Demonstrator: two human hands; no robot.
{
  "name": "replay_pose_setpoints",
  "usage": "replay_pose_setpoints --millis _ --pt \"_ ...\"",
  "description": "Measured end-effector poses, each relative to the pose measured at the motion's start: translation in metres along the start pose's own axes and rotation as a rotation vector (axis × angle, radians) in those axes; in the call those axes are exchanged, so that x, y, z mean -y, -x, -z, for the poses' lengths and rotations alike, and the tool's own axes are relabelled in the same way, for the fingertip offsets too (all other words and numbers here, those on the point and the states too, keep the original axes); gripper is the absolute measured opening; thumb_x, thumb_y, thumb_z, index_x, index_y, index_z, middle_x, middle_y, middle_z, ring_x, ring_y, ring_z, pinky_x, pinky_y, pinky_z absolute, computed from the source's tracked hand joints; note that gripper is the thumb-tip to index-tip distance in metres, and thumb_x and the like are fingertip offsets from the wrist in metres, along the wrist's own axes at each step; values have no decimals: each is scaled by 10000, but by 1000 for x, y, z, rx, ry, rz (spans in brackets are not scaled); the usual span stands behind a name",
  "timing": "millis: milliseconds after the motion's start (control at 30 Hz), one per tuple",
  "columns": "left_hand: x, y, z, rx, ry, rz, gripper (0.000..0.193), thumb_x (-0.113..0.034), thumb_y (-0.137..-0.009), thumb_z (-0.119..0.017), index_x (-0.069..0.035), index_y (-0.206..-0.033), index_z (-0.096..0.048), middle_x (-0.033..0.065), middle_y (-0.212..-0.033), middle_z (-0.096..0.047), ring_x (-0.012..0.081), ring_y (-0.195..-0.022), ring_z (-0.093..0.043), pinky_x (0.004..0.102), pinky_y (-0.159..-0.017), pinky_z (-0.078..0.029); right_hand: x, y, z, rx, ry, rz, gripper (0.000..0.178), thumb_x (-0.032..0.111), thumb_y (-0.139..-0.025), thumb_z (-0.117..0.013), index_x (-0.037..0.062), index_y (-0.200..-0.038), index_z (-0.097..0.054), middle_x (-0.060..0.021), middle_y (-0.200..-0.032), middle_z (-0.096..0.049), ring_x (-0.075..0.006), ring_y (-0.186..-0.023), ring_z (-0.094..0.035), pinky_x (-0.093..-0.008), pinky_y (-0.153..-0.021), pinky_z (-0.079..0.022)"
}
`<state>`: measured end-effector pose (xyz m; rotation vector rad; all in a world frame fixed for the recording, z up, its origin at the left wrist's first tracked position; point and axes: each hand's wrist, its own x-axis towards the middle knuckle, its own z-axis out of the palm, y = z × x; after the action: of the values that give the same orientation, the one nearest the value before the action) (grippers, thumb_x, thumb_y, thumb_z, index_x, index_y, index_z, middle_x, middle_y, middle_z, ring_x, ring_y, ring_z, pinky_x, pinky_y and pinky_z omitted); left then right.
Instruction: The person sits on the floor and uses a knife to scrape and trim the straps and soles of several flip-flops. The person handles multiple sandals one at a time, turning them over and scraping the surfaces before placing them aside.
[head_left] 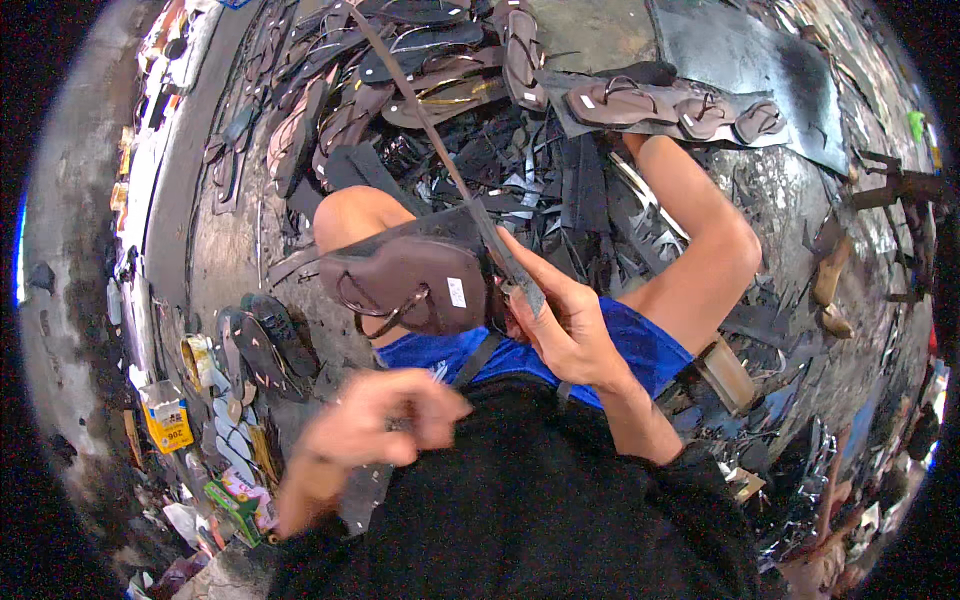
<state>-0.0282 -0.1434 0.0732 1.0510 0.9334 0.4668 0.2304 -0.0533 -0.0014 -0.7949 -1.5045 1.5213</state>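
My right hand (570, 325) is closed round the dark, wrapped grip of a long, narrow knife (430, 125), its blade slanting up and to the left. Across my lap lies a brown flip-flop (415, 290) with thong straps and a small white sticker, on top of a dark rubber sheet (445, 228). The knife's grip passes just right of this flip-flop. My left hand (385, 415) is raised at the lower left, nearer to me than the flip-flop and apart from it. Motion smears its fingers, which look bent; nothing can be made out in them.
Flip-flops (425, 50) are heaped at the far left. Several brown ones (620, 105) lie in a row on a rubber piece beyond my foot. Dark offcuts (500, 150) cover the floor between my legs. A yellow box (165, 415) stands at the left.
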Motion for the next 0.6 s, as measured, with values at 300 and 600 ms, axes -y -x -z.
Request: replay_pose_setpoints --millis 300,600 --pt "19 -152 -33 -943 1082 -339 412 -298 -920 -631 -105 -1272 -539 68 -1188 -622 262 -1078 -628 458 -919 -559 -14 32 22 -174 152 -74 451 175 -1022 -561 121 -1465 -499 1 -834 -667 -68 -652 -541 -242 -602 -465" --pt "64 -131 -26 -767 1230 -253 350 -269 -939 -593 -61 -1220 -575 118 -1201 -646 304 -1091 -645 468 -967 -543 28 132 13 -346 443 -327 248 135 -901 -733 53 -1135 -716 -120 -924 -730 -218 -765 -708 -299 -705 -556"
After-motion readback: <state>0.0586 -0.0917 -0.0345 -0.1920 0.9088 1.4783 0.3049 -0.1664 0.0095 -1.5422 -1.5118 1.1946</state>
